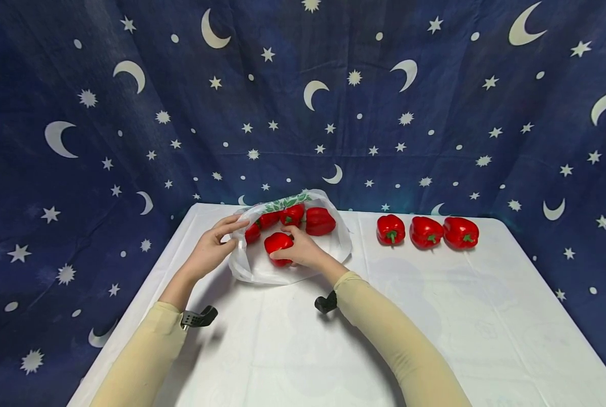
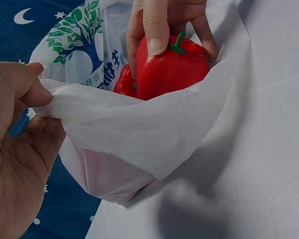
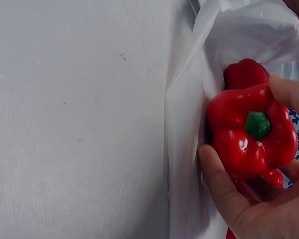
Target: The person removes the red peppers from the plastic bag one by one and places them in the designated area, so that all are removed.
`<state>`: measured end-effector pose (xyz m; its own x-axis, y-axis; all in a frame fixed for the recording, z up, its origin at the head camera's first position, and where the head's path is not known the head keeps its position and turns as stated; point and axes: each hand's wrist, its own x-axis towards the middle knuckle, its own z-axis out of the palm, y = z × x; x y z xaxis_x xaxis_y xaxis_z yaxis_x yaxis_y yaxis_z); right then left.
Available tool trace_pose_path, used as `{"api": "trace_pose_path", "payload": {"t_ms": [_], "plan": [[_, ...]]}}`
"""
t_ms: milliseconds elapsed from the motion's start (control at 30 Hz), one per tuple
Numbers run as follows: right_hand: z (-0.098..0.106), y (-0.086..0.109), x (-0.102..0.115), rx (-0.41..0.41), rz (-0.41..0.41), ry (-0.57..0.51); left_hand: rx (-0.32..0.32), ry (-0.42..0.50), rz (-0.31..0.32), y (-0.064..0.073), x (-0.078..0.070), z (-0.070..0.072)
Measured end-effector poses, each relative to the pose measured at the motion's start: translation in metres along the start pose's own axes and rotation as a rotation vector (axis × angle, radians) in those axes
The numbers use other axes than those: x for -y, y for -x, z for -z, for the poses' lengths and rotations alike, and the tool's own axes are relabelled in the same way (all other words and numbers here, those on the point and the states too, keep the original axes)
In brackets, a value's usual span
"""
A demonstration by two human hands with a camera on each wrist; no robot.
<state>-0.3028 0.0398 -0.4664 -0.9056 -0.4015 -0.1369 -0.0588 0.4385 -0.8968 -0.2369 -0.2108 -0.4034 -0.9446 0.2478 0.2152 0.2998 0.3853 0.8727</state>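
A white plastic bag with a green leaf print lies with its mouth open, and several red bell peppers, one of them a red bell pepper at the right, are inside it. At the bag's left edge, my left hand pinches the rim between thumb and fingers, as the left wrist view shows. My right hand reaches into the mouth and grips another red bell pepper, its green stem visible in both wrist views. Whether that pepper touches the bag's bottom, I cannot tell.
Three more red bell peppers stand in a row on the white-covered table to the right: a left one, a middle one and a right one. A dark blue curtain with moons and stars hangs behind.
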Motion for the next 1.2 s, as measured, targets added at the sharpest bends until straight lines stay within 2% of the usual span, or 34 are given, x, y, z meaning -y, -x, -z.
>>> {"api": "trace_pose_path", "payload": {"t_ms": [300, 567, 933, 1200], "plan": [[-0.004, 0.000, -0.001, -0.042, -0.023, -0.072, -0.001, 0.006, -0.012, -0.001, 0.001, -0.001], [0.000, 0.009, 0.001, -0.032, -0.033, -0.118, 0.005, 0.008, -0.005, -0.001, 0.000, -0.001], [0.027, 0.042, 0.009, -0.006, 0.006, 0.009, 0.003, 0.000, 0.001, -0.001, -0.002, 0.000], [0.058, 0.070, 0.005, 0.022, 0.002, -0.016, 0.010, -0.019, -0.002, 0.000, -0.003, -0.001]]}}
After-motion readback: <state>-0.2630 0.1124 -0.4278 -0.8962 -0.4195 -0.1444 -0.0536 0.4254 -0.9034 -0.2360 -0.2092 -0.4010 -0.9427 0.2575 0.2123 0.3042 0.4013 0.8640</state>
